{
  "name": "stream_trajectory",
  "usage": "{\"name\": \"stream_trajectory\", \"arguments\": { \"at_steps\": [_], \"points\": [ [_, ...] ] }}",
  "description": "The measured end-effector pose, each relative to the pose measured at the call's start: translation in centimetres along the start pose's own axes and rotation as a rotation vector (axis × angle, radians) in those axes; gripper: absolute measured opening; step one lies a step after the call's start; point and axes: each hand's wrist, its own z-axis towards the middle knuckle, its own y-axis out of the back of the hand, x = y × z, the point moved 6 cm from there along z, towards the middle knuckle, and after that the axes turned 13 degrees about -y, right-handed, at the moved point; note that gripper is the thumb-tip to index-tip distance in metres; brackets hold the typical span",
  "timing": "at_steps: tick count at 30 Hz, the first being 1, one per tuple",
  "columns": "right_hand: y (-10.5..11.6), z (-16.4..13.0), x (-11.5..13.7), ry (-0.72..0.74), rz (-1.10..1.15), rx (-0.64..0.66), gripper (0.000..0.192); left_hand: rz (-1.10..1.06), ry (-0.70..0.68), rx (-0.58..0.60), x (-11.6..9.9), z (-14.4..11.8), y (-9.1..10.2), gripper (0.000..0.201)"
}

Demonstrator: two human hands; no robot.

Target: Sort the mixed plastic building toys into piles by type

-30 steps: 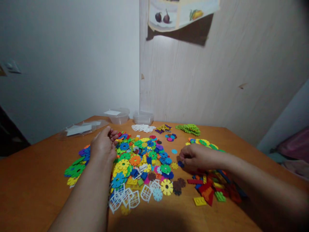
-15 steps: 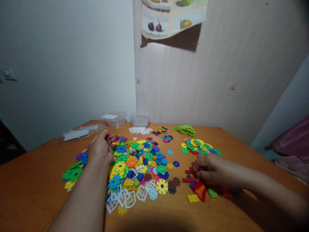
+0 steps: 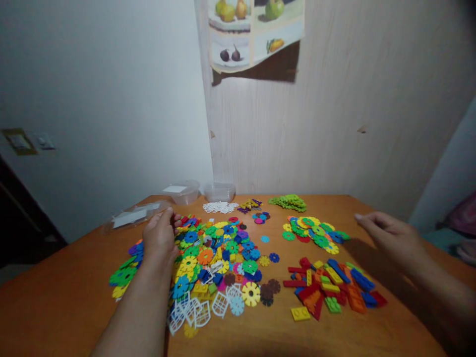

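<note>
My left hand (image 3: 160, 235) is at the left side of a large mixed pile of plastic toy pieces (image 3: 206, 257), fingers loosely bent and apart beside small red pieces at its far edge. Nothing shows in its grasp. To the right, my right hand (image 3: 392, 235) hangs above the table, fingers stretched leftward and no piece visible in them. Below and left of it lies a heap of building bricks (image 3: 330, 287) in red, blue, yellow, orange and green. Flower-shaped discs (image 3: 312, 230) form a separate pile just left of its fingertips.
Along the back stand clear plastic tubs (image 3: 219, 192), with a clear lid (image 3: 130, 218) at the left. Small piles of white pieces (image 3: 220, 207), purple and yellow pieces (image 3: 250, 205), and light green pieces (image 3: 288, 202) lie before the wall. White lattice pieces (image 3: 203, 315) edge the big pile.
My right hand has lifted off the brick heap and moved right and away, uncovering the bricks. My left hand stays by the mixed pile. The view has shifted slightly.
</note>
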Motion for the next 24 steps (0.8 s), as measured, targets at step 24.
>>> {"name": "stream_trajectory", "arguments": {
  "at_steps": [24],
  "points": [
    [-5.2, 5.1, -6.2, -0.163, -0.498, 0.178, 0.056, 0.293, -0.374, 0.288, -3.2, -4.6, -3.3, 0.028]
  ]
}}
